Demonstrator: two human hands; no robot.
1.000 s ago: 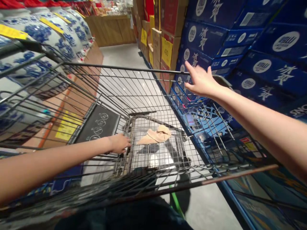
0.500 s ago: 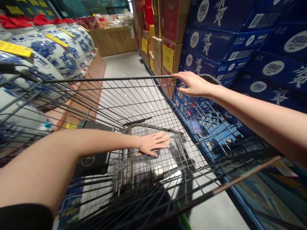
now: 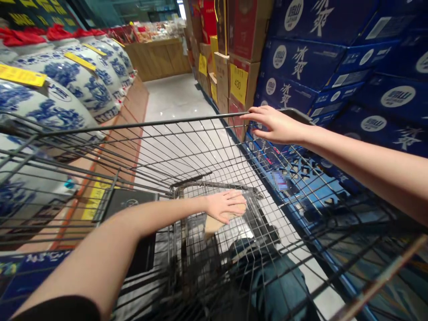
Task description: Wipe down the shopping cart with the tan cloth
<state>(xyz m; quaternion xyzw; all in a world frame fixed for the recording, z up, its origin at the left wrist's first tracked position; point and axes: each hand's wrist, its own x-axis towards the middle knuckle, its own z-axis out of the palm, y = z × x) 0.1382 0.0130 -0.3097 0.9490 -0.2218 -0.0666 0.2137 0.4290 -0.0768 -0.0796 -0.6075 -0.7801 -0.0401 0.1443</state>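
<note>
A dark wire shopping cart (image 3: pixel 160 122) fills the middle of the view, seen from above. Inside its basket, my left hand (image 3: pixel 225 205) lies with spread fingers over a folded beige cloth (image 3: pixel 213 226), pressing it towards the wire mesh. Part of the cloth is covered by the palm, and its exact make is unclear. My right hand (image 3: pixel 272 124) bends its fingers over the cart's top rim near the right corner, thumb on the inner side. A dark panel (image 3: pixel 132 198) with a round mark is under my left forearm.
Large blue-and-white porcelain jars (image 3: pixel 63 73) with red cloth tops line a shelf on the left. Stacked blue cartons (image 3: pixel 301 62) and a blue plastic pallet (image 3: pixel 316 171) stand on the right. Brown boxes with a yellow price sign (image 3: pixel 238 84) border the aisle floor (image 3: pixel 174 96).
My left hand has shifted slightly right in the view, and more of the cloth shows beneath it. My right hand stays on the rim. The view has tilted, bringing a trouser leg into sight.
</note>
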